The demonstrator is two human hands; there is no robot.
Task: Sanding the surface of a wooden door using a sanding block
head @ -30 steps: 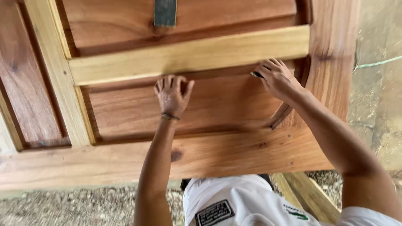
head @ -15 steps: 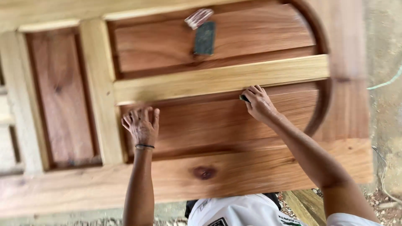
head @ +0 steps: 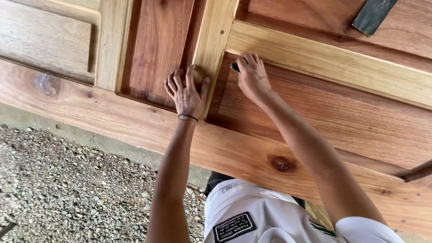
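Two bare hands rest on a panelled wooden door that fills the upper part of the view. The left hand lies flat, fingers spread, across the foot of a pale upright stile, with its thumb on the stile's right edge and a thin dark band around the wrist. The right hand is just beside it, in the top left corner of the reddish panel, fingers pressed together and bent over a small dark pad that they pinch against the wood where stile and pale cross rail meet; most of the pad is hidden under the fingers. A narrower red panel lies left of the stile, and a paler panel further left. Near the top right edge a dark grey sheet lies on another panel, well apart from both hands. A dark knot marks the broad bottom rail beneath the right forearm, and a paler one sits at the far left. Below the door are grey gravel and the person's white shirt with a black patch.
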